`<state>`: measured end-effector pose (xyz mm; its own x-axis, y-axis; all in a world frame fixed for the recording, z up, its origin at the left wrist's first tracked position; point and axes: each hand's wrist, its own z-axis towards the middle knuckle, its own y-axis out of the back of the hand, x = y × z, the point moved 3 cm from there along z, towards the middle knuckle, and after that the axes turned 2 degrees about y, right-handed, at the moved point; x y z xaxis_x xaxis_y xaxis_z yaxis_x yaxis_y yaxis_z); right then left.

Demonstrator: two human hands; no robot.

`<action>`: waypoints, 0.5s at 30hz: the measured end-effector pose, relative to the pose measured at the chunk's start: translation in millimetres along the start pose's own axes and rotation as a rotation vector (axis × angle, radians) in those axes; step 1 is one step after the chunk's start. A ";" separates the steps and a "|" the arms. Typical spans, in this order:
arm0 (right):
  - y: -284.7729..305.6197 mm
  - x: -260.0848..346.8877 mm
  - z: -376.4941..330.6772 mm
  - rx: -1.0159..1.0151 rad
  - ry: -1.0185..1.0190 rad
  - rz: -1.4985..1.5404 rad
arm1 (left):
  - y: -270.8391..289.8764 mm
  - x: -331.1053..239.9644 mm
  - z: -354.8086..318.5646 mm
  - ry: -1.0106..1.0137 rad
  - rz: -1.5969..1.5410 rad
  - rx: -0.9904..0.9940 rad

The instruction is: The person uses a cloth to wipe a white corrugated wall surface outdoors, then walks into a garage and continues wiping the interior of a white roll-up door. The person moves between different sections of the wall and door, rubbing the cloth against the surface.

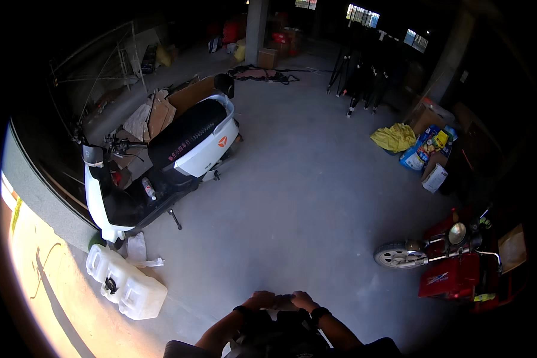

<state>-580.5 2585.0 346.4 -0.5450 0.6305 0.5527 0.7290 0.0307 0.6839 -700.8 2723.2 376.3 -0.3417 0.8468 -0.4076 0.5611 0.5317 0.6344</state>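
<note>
My left hand (pixel 261 299) and my right hand (pixel 302 300) meet close to my body at the bottom middle of the head view. Both are curled around a small dark object (pixel 282 304) held between them; its kind is too dark to tell. Each wrist carries a dark band. Below the hands hangs a dark bundle (pixel 277 337) against my chest, mostly in shadow.
A white and black scooter (pixel 167 161) is parked at left with cardboard sheets (pixel 152 116) behind it. A white plastic jerrycan (pixel 125 281) lies at lower left. A red motorbike (pixel 453 259) stands at right. Boxes and a yellow cloth (pixel 394 137) sit farther back right; tripods (pixel 358 77) stand beyond.
</note>
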 end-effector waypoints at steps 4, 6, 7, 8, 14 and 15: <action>56.1 15.6 80.8 -0.069 0.030 -0.045 | 49.1 54.3 72.9 0.163 -0.159 -0.054; 86.4 -1.9 132.5 0.028 0.043 0.010 | 78.0 82.3 121.3 0.305 -0.254 -0.086; 99.1 -12.4 156.7 0.086 0.054 0.032 | 87.5 93.1 145.3 0.384 -0.311 -0.102; 116.9 -16.9 183.8 0.044 0.047 0.006 | 103.4 103.6 168.5 0.486 -0.383 -0.163; 244.7 -86.1 333.7 -0.334 0.022 0.026 | 283.8 73.9 307.7 0.519 -0.307 -0.320; 266.3 -104.9 359.8 -0.384 -0.023 0.069 | 316.5 77.0 335.7 0.484 -0.289 -0.323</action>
<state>-180.1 2806.1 299.1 -0.4875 0.6385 0.5955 0.5531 -0.3018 0.7765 -296.4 2952.7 325.2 -0.7884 0.5384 -0.2977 0.1662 0.6523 0.7395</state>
